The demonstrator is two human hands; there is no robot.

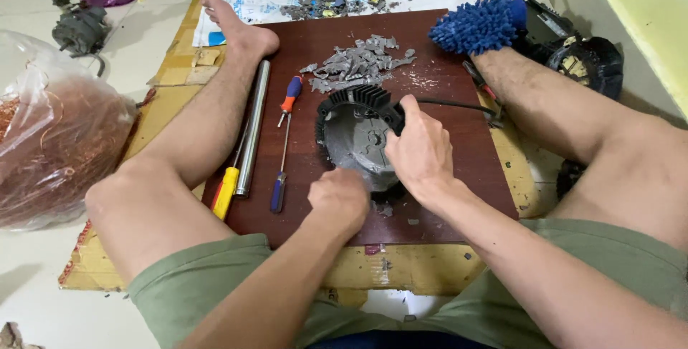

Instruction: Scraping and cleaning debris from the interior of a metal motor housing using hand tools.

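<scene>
The round grey finned motor housing (356, 137) lies open side up in the middle of the dark red board (459, 198), between my legs. My right hand (421, 154) is closed over its right rim, fingers wrapped on the fins where a black cable (459, 107) leaves it. My left hand (339, 197) is a fist pressed at the near edge of the housing; I cannot tell whether there is a tool inside it. I judge I am partway through breaking this casing apart, since a heap of grey metal fragments (358, 62) lies just beyond it. The next move calls for a firm hold on the rim and a careful push at the edge, so that chips do not fly at my bare legs. To the left lie a screwdriver with an orange and blue handle (284, 141), a steel tube (253, 128) and a yellow-handled tool (225, 191). Further left sits a bag of copper wire (50, 145).
</scene>
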